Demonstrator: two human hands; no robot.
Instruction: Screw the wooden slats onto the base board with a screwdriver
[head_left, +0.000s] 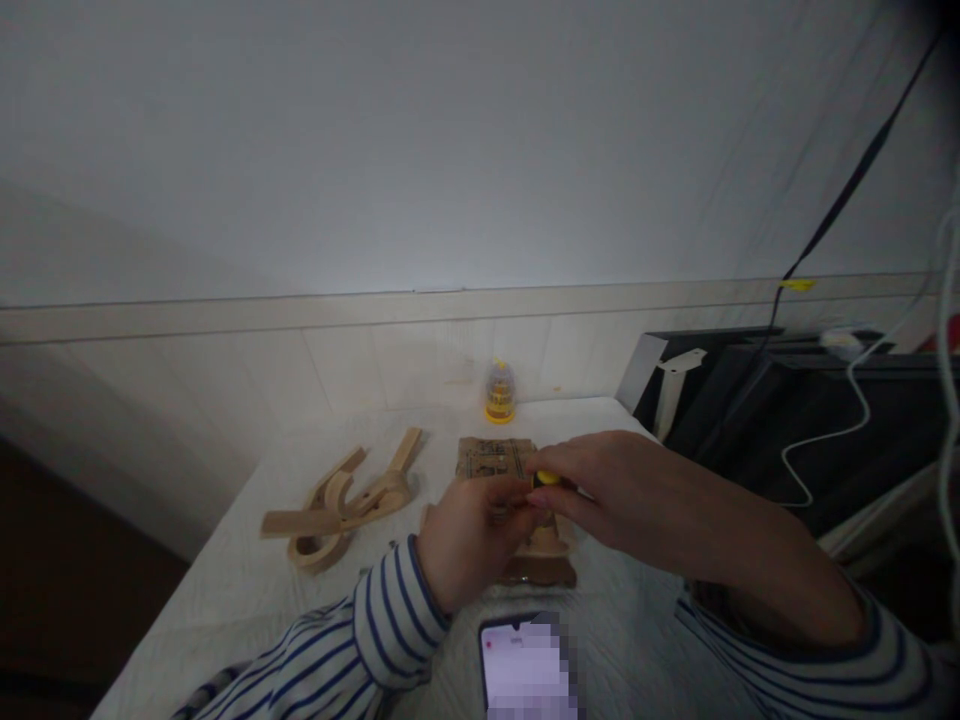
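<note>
- Where the white table is stretching away to the left, one heap of pale wooden pieces is lying, curved and straight parts interlocked; the exact number is not showing.
- One left hand, coming out of a striped sleeve, is hovering over the middle of the table. Its fingers are curling in toward the other hand's fingertips, and I cannot tell whether they are gripping anything.
- One brown printed sheet is lying flat behind the hands, its near part hiding under them.
- One small domed toy is standing by the wall, beyond the sheet.
- One phone is lying screen up at the near edge, just below the hands.
- One small yellow piece is sitting between the two hands, above the sheet.
- One right hand is pinching that yellow piece between thumb and forefinger.
- Two cables, one black cable and one white cable, are hanging at the far right.
</note>
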